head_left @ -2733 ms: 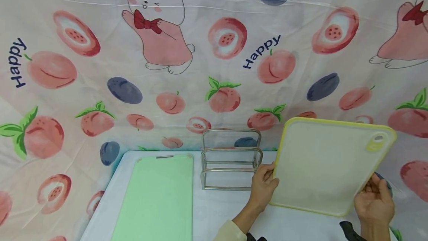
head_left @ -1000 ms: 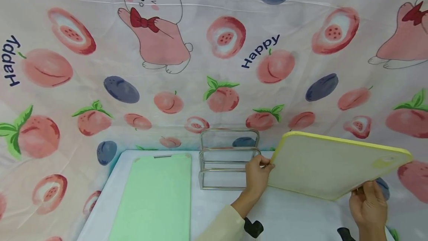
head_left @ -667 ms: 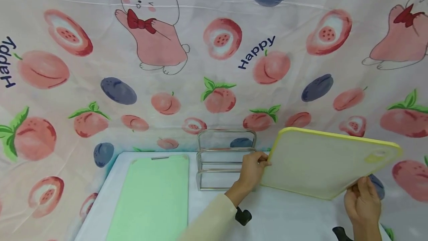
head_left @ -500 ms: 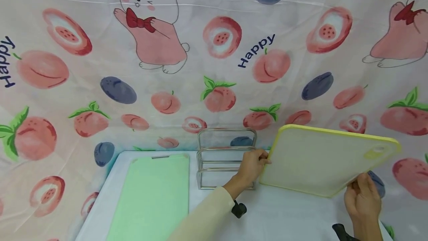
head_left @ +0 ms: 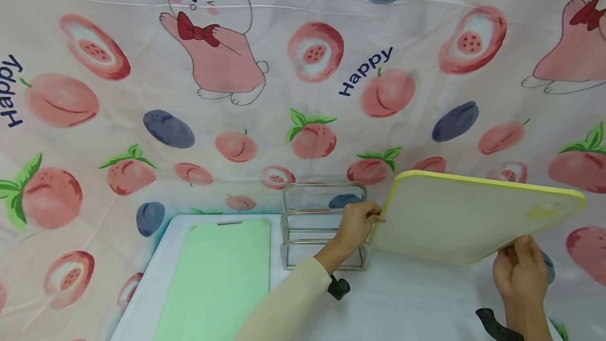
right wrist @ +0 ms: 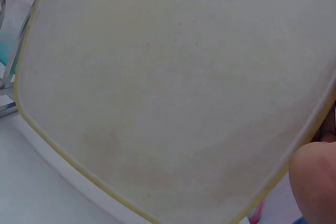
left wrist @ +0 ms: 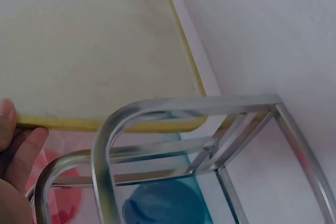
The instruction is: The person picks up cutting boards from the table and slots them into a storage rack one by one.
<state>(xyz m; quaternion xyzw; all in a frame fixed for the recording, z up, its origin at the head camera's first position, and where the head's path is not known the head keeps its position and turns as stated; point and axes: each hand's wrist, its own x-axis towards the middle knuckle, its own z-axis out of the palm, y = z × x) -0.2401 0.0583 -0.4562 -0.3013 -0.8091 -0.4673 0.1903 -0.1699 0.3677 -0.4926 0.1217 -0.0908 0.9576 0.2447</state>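
Head view, metal rack (head_left: 307, 242), yellow-rimmed board (head_left: 464, 217) held beside it

1 rack (head_left: 307, 241), 1 board (head_left: 220, 278) on table (head_left: 416, 299)

Compared with the earliest picture, the board (head_left: 464, 220) leans much flatter, its broad face foreshortened and its slot (head_left: 542, 211) squeezed to a faint yellow patch. Its lower edge is higher, and its left edge is nearer the rack (left wrist: 210, 106). The left hand (head_left: 357, 222) is higher and now overlaps the rack's upper right, with more of the sleeve (head_left: 289, 299) in sight. Since the latest earlier picture, the board and right hand (head_left: 521, 270) have risen slightly.
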